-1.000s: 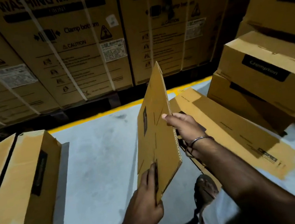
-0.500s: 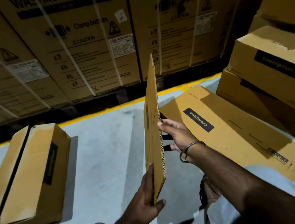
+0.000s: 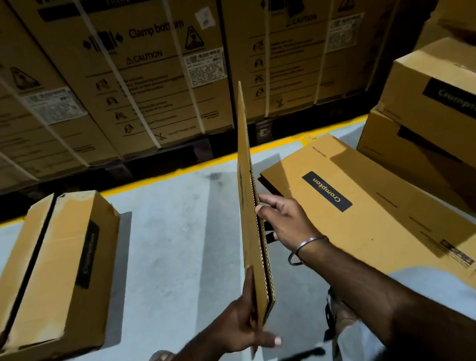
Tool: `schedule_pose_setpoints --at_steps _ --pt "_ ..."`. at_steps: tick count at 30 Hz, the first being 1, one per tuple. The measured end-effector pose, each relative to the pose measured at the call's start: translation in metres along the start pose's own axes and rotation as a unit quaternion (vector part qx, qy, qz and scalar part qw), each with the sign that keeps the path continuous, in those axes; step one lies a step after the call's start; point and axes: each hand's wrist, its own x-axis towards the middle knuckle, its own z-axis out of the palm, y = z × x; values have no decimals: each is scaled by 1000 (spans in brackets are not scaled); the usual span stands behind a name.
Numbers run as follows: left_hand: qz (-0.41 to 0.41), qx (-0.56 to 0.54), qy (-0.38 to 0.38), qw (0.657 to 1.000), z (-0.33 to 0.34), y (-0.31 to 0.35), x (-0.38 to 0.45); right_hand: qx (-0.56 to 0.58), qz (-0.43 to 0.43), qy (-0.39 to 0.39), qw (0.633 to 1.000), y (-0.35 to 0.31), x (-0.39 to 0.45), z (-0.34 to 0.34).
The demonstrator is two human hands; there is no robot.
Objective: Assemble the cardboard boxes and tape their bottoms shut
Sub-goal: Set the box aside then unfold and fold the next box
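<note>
— So what had changed by that point?

— Going left to right: the assembled box point(image 3: 47, 275) lay on its side on the floor point(image 3: 173, 248), in the same spot as a second before. In the middle, the flat box point(image 3: 250, 208) was different. 1 second earlier its broad face had been angled toward the camera; now it stood on edge, almost edge-on to the view, so that mostly its corrugated rim showed.

— And the hands?

— The left hand point(image 3: 242, 326) pinched the bottom corner of the flat box, thumb on the near face and fingers behind. The right hand point(image 3: 287, 222) held the right edge higher up, fingers curled onto it, a bangle point(image 3: 305, 248) at the wrist. Both were gripping the same piece, as they had been before.

— What lay to the right?

— Another flattened box point(image 3: 385, 216) on the floor, its label now fully uncovered, and beyond it 2 stacked boxes point(image 3: 444, 113) against the side.

— Meaning for the task?

— My reading was that the flat box had been turned so its folded layers faced the person, ready to be pulled apart into a tube. No flaps were folded yet, and I saw no tape anywhere, so this box was at its very first step.
</note>
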Motion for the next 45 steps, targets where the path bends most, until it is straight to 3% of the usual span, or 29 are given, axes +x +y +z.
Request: schedule_pose_setpoints --at_steps 2,4,7,10,12,20,31,35,37,40,45 --pt "-59 62 -62 994 -18 -3 -1 -76 -27 -15 997 14 -2 9" --pt "-111 121 -52 985 -44 3 -4 -132 -40 -52 989 27 -8 20" --pt "-128 0 130 983 -77 14 -6 -185 -43 -68 979 48 -18 36" --pt "-133 -215 259 932 -93 30 -7 -199 -51 -51 977 55 -25 43" --pt "-117 -251 276 921 -97 43 -5 -196 -49 -52 978 57 -23 43" --pt "-74 -207 357 908 -124 77 36 -188 -56 -49 979 59 -24 43" --pt "-90 -262 362 890 -133 79 89 -137 -59 -45 988 44 -28 32" --pt "-81 -143 401 901 -144 71 82 -88 -45 -37 994 43 -28 29" --pt "-96 -17 421 902 -146 72 77 -166 -35 0 986 44 -28 26" --pt "-132 158 426 881 -147 75 70 -328 -36 59 942 41 -24 15" --pt "-133 228 413 872 -149 81 51 -471 31 53 880 31 -6 -3"
